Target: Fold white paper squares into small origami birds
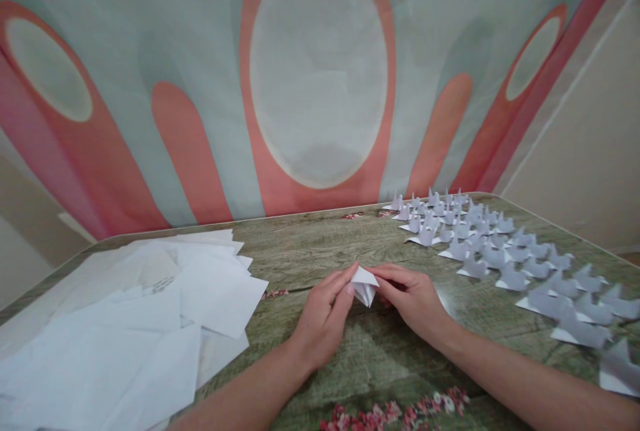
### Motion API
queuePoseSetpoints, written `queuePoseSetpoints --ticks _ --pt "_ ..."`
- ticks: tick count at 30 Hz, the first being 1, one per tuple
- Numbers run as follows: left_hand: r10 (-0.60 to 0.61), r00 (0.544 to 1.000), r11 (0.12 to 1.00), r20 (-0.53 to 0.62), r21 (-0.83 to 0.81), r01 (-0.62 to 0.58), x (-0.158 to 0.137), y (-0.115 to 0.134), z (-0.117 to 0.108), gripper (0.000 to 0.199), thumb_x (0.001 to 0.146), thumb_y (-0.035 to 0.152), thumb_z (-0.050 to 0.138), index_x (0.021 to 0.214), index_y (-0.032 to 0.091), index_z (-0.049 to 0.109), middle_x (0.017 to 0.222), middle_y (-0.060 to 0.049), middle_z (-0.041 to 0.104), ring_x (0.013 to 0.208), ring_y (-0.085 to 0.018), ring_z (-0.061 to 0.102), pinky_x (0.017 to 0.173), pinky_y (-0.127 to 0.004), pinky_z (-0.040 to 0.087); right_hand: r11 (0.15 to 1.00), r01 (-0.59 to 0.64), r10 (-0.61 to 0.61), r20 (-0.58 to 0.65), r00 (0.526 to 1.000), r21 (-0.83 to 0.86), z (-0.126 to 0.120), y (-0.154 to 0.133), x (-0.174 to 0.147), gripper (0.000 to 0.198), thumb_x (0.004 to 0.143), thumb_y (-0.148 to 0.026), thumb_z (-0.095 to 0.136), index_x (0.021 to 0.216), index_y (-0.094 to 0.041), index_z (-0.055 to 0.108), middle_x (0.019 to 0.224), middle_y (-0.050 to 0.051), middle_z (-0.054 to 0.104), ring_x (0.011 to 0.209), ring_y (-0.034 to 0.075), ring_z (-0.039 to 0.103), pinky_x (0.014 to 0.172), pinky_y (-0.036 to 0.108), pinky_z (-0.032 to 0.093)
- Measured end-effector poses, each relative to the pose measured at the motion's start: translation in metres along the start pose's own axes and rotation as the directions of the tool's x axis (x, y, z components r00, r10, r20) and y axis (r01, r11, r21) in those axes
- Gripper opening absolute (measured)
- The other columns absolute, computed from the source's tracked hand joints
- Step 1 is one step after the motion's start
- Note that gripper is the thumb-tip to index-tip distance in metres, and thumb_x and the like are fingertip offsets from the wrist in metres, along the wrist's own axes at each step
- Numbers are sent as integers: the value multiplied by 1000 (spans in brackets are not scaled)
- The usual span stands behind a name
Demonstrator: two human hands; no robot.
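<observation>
Between my two hands, just above the middle of the table, is a small piece of folded white paper with pointed layers fanning toward me. My left hand pinches its left side between thumb and forefinger. At its right edge, the fingertips and thumb of my right hand grip the paper. The remaining fingers of both hands are curled and partly hidden. To the right stand rows of white folded paper birds, several of them close together.
A wide, loose pile of white paper sheets covers the table's left side. The wood-patterned table has printed pink flowers near its front. Behind its far edge rises a backdrop with pink and pale green shapes.
</observation>
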State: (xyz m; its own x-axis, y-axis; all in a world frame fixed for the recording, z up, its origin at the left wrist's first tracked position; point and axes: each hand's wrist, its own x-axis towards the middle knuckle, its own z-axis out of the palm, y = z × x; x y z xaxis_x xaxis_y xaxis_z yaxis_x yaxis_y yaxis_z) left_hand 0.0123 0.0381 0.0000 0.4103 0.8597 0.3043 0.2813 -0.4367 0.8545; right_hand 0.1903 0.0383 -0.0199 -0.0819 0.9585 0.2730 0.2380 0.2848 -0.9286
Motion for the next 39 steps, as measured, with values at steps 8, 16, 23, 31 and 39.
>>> queuePoseSetpoints --ticks 8,16,23,31,39 --pt "-95 995 990 -1 -106 95 2 -5 0 32 91 29 38 116 21 57 118 -3 58 107 -17 51 92 -28 37 994 66 -68 -19 998 -82 2 -2 -1 20 81 -26 57 96 -23 70 82 3 66 68 14 58 57 23 46" --pt "-160 987 969 11 -189 159 4 -7 -1 33 90 30 38 114 21 59 110 -3 63 99 -18 55 91 -32 39 980 147 -151 -19 988 -138 0 -3 -1 21 80 -22 57 97 -23 70 84 4 68 76 17 61 66 27 49" --pt "-207 977 946 45 -243 212 9 -10 -2 35 87 35 44 113 19 60 109 -5 64 99 -20 57 88 -34 43 989 92 -94 -11 996 -117 1 -4 0 21 82 -28 55 96 -22 69 83 4 67 67 14 60 57 23 48" --pt "-64 997 998 36 16 63 8 -12 2 30 89 22 40 110 21 61 105 -4 62 100 -16 54 91 -31 40 918 250 -215 143 966 -307 -8 5 5 17 83 -24 53 84 -21 70 77 3 67 71 15 61 67 25 47" --pt "7 997 938 83 344 -35 2 -10 6 38 75 7 47 108 21 61 102 -5 59 98 -19 50 90 -33 39 741 389 -287 266 920 -547 -7 16 4 18 83 -20 51 88 -22 68 81 3 66 76 15 60 70 26 46"
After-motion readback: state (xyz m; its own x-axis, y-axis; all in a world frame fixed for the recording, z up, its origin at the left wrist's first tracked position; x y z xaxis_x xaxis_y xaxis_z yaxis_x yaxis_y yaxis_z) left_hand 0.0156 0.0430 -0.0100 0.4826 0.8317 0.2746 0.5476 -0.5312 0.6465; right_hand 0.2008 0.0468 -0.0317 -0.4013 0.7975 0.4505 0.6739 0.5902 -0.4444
